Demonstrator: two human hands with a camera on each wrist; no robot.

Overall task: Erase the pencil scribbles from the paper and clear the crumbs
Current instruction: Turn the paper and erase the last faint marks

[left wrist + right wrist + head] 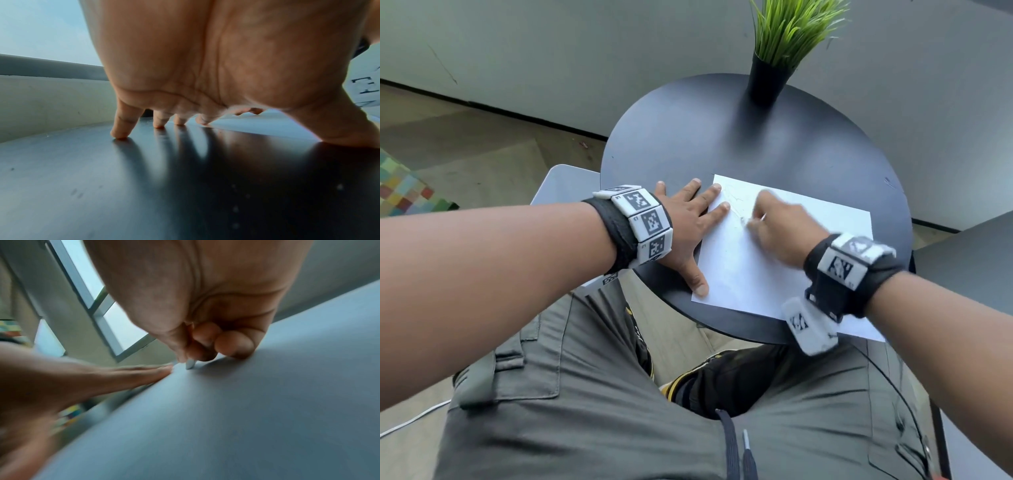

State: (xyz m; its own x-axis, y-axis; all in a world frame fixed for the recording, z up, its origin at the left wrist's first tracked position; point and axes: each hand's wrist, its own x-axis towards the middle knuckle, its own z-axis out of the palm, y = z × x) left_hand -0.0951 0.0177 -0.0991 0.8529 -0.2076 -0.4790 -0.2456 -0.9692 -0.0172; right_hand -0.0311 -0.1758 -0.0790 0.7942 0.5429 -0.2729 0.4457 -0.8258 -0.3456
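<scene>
A white sheet of paper (767, 274) lies on the round black table (688, 144). Faint pencil scribbles (736, 205) mark its upper left part. My left hand (688, 222) lies flat with spread fingers, two fingertips and the thumb pressing the paper's left edge. In the left wrist view the left hand (185, 120) has its fingertips down on the table and the paper (257, 123). My right hand (777, 229), blurred, pinches a small white eraser (762, 216) against the paper beside the scribbles. In the right wrist view the eraser (190, 364) tip touches the paper (246, 410) under the curled right hand (205, 344).
A black pot with a green grass plant (767, 78) stands at the table's far edge. A white seat (565, 185) sits left of the table. My lap in grey trousers (619, 411) is below the near rim. A second dark surface (976, 260) lies at the right.
</scene>
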